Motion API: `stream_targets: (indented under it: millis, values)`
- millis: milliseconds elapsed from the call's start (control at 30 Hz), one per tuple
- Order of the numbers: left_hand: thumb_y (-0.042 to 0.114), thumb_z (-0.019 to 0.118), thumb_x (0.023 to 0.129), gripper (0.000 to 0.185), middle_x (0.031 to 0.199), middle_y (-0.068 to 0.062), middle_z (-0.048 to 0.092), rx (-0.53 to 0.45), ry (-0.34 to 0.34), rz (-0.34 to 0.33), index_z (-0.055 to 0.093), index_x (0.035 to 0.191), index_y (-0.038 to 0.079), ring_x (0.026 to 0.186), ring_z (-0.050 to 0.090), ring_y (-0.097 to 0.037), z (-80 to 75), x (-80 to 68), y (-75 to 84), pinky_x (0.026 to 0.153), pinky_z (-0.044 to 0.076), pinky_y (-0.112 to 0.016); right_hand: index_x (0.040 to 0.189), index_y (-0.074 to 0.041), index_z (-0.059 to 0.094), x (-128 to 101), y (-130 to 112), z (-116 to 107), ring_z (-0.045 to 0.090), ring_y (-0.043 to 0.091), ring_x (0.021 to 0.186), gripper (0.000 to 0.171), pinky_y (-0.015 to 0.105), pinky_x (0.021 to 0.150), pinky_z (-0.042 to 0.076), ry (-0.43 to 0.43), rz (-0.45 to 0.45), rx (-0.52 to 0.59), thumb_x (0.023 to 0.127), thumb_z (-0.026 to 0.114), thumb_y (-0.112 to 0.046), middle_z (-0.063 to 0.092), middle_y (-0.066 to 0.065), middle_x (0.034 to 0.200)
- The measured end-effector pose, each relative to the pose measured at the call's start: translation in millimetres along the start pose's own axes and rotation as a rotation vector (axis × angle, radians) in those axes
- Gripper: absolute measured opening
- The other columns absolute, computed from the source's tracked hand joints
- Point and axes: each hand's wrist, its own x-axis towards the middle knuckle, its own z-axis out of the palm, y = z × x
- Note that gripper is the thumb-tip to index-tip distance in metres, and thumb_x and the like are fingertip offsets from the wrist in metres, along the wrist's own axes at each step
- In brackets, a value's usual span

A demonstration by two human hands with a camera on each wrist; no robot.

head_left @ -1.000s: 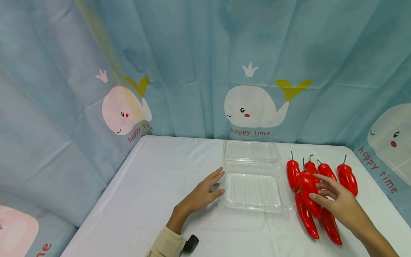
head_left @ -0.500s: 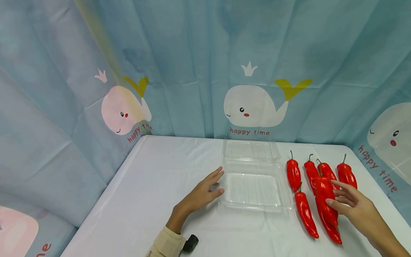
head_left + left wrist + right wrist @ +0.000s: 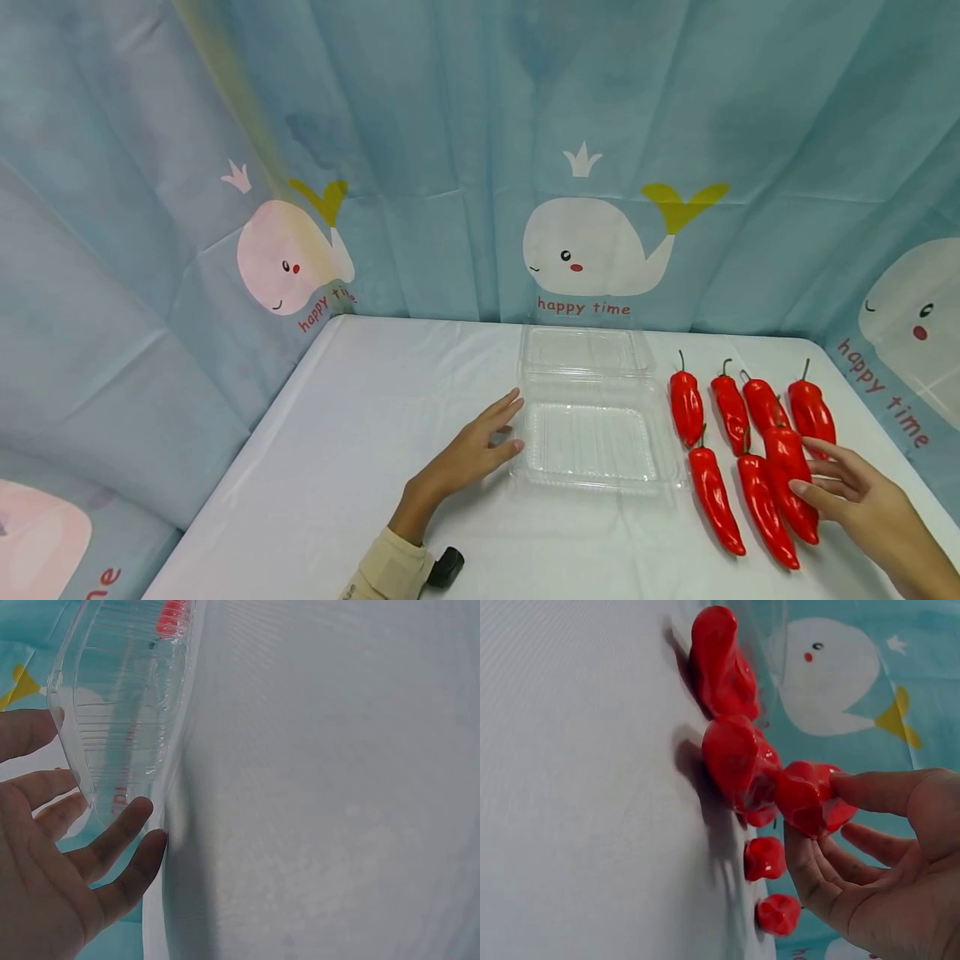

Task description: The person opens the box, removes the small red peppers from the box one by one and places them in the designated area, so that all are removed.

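My right hand (image 3: 858, 496) pinches a red chili pepper (image 3: 789, 475) between thumb and fingers. In the right wrist view, that held pepper (image 3: 806, 796) is raised off the white cloth. Several other red peppers surround it, the nearest one (image 3: 765, 508) lying just to its left. My left hand (image 3: 472, 454), fingers spread, touches the left side of a clear plastic clamshell box (image 3: 588, 446) that has nothing in it. In the left wrist view, fingertips rest at the wall of the box (image 3: 112, 697).
The box's lid (image 3: 588, 350) lies folded back toward the curtain (image 3: 450, 167) with printed whales. More peppers (image 3: 686, 408) stand in a back row right of the box. White cloth (image 3: 360, 417) covers the table, and a black object (image 3: 446, 568) sits at the left wrist.
My right hand has moved right with the held pepper, from over the left front pepper to the right of the front row. The left hand and the box have stayed still.
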Motion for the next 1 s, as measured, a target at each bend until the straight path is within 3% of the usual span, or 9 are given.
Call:
stream_targets:
  millis: [133,300,567,767,1000]
  values:
    - [0.032,0.059,0.108,0.069,0.178,0.002,0.018,-0.002,-0.005,-0.002,0.031,0.168,0.01,0.142,0.055,-0.035,-0.6,-0.4,0.7,0.11,0.052,-0.053,0.165,0.005,0.015,4,14,-3,0.046,0.064,0.13,0.099,0.05,0.08,0.065,-0.024,0.051,0.01,0.1,0.071,-0.043,0.034,0.047,0.15]
    - [0.032,0.059,0.108,0.069,0.178,0.004,0.018,-0.004,-0.007,0.001,0.031,0.168,0.01,0.142,0.055,-0.035,-0.8,-0.5,1.4,0.11,0.052,-0.052,0.164,0.008,0.013,8,27,-6,0.052,0.064,0.123,0.102,0.052,0.079,0.065,-0.05,0.055,-0.016,0.098,0.075,-0.039,0.033,0.05,0.148]
    - [0.033,0.058,0.108,0.069,0.178,0.005,0.018,-0.003,-0.008,-0.001,0.031,0.168,0.01,0.142,0.055,-0.035,-0.2,-0.4,1.1,0.11,0.052,-0.053,0.164,0.008,0.009,9,41,-6,0.044,0.067,0.127,0.106,0.055,0.082,0.064,-0.092,0.115,-0.04,0.097,0.076,-0.039,0.028,0.051,0.149]
    - [0.033,0.059,0.108,0.069,0.178,0.004,0.018,-0.004,-0.008,-0.002,0.031,0.168,0.01,0.142,0.055,-0.035,-0.3,-1.2,1.1,0.11,0.053,-0.053,0.163,0.009,0.013,11,52,-5,0.065,0.054,0.104,0.107,0.05,0.077,0.066,-0.092,0.122,-0.041,0.094,0.081,-0.037,0.032,0.052,0.143]
    - [0.031,0.059,0.108,0.069,0.178,0.003,0.018,-0.003,-0.004,-0.005,0.032,0.168,0.01,0.141,0.056,-0.035,-0.4,-1.4,1.9,0.11,0.053,-0.052,0.161,0.011,0.016,9,54,-5,0.068,0.047,0.096,0.103,0.049,0.076,0.066,-0.076,0.132,-0.045,0.094,0.08,-0.034,0.035,0.052,0.142]
